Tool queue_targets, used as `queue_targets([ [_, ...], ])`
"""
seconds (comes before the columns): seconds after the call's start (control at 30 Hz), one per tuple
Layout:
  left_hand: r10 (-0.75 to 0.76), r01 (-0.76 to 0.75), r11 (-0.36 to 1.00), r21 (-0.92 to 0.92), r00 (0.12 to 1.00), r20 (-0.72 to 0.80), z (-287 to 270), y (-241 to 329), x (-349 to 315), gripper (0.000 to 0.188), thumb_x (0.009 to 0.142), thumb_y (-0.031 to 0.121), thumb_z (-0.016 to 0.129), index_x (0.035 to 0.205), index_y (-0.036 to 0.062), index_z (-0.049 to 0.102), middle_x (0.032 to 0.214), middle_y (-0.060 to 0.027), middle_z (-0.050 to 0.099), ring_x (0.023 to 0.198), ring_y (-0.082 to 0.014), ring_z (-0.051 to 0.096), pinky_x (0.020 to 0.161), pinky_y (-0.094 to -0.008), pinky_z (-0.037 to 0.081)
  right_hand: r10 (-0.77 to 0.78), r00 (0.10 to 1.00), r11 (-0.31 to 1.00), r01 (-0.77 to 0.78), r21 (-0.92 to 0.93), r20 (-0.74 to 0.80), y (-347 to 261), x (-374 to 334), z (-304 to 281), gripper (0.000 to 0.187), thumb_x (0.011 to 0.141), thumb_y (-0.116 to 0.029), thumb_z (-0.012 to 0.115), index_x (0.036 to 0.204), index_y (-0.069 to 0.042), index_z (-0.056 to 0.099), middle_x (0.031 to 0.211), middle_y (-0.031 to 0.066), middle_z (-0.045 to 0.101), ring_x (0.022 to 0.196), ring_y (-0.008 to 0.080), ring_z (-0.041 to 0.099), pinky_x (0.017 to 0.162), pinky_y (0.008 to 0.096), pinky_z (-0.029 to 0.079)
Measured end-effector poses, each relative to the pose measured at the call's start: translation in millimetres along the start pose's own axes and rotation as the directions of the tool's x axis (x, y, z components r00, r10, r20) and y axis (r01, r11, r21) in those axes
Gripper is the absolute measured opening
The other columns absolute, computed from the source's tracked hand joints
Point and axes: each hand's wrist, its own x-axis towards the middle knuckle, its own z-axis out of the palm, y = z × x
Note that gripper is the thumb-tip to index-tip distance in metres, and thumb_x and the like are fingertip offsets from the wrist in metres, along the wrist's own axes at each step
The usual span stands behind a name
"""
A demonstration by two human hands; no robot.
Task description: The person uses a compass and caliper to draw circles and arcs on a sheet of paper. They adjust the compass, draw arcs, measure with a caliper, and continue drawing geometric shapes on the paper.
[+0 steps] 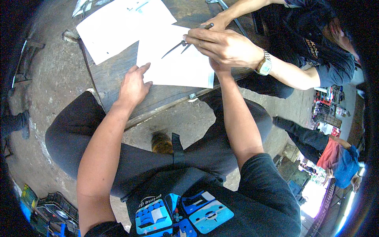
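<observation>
My left hand (135, 85) lies at the left edge of a white sheet of paper (173, 73) on a dark wooden table (112, 77). Its fingers are apart and it holds nothing. My right hand (220, 68) reaches to the right side of the same sheet. A co-worker's hand (231, 47) with a wristwatch crosses over it and hides its fingers. That hand holds a dark tool with two pointed legs (172, 51), like a drawing compass, tilted over the paper.
More white paper (114, 29) covers the far left of the table. The co-worker (308, 43) leans in from the right, another hand (221, 21) at the table's far side. Someone in a blue shirt (345, 164) is farther right. A black crate (57, 209) stands lower left.
</observation>
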Motion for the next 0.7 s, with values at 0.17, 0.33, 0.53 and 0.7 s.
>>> queue_targets([
  [0.17, 0.006, -0.006, 1.000, 0.005, 1.000, 0.003, 0.5, -1.3, 0.1, 0.062, 0.085, 0.010, 0.076, 0.144, 0.0085, 0.055, 0.119, -0.0185, 0.062, 0.111, -0.0342, 0.064, 0.101, -0.0455, 0.053, 0.051, 0.998, 0.997, -0.050, -0.052, 0.021, -15.7, 0.5, -1.6, 0.049, 0.107, -0.033, 0.045, 0.145, -0.002, 0.042, 0.151, 0.0126, 0.045, 0.139, 0.0229, 0.043, 0.121, 0.0381, 0.031],
  [0.33, 0.006, -0.006, 1.000, 0.017, 1.000, 0.001, 0.8, -1.9, 0.3, 0.061, 0.086, 0.011, 0.075, 0.143, 0.0098, 0.056, 0.119, -0.0191, 0.062, 0.111, -0.0343, 0.064, 0.101, -0.0453, 0.053, -0.085, 0.996, 0.877, 0.084, -0.472, 0.019, -32.4, -5.5, -11.4, 0.050, 0.108, -0.032, 0.043, 0.148, -0.002, 0.039, 0.153, 0.0118, 0.044, 0.142, 0.0215, 0.041, 0.122, 0.0363, 0.029],
  [0.53, 0.004, -0.004, 1.000, 0.018, 1.000, 0.003, 1.6, -2.6, 1.1, 0.061, 0.085, 0.012, 0.076, 0.143, 0.0106, 0.057, 0.119, -0.0201, 0.062, 0.112, -0.0357, 0.063, 0.101, -0.0452, 0.053, -0.102, 0.995, 0.929, 0.099, -0.355, 0.010, -43.0, 6.2, -6.3, 0.050, 0.108, -0.030, 0.043, 0.150, -0.003, 0.037, 0.152, 0.0111, 0.043, 0.142, 0.0211, 0.040, 0.122, 0.0354, 0.030],
  [0.7, 0.019, -0.018, 1.000, 0.025, 1.000, -0.014, 1.6, -2.1, 0.0, 0.061, 0.084, 0.013, 0.076, 0.142, 0.0107, 0.057, 0.118, -0.0205, 0.063, 0.112, -0.0367, 0.063, 0.101, -0.0454, 0.053, -0.182, 0.983, 0.895, 0.180, -0.408, 0.033, -38.2, 12.7, -4.8, 0.050, 0.108, -0.028, 0.043, 0.150, -0.003, 0.035, 0.152, 0.0106, 0.043, 0.141, 0.0210, 0.040, 0.121, 0.0349, 0.031],
])
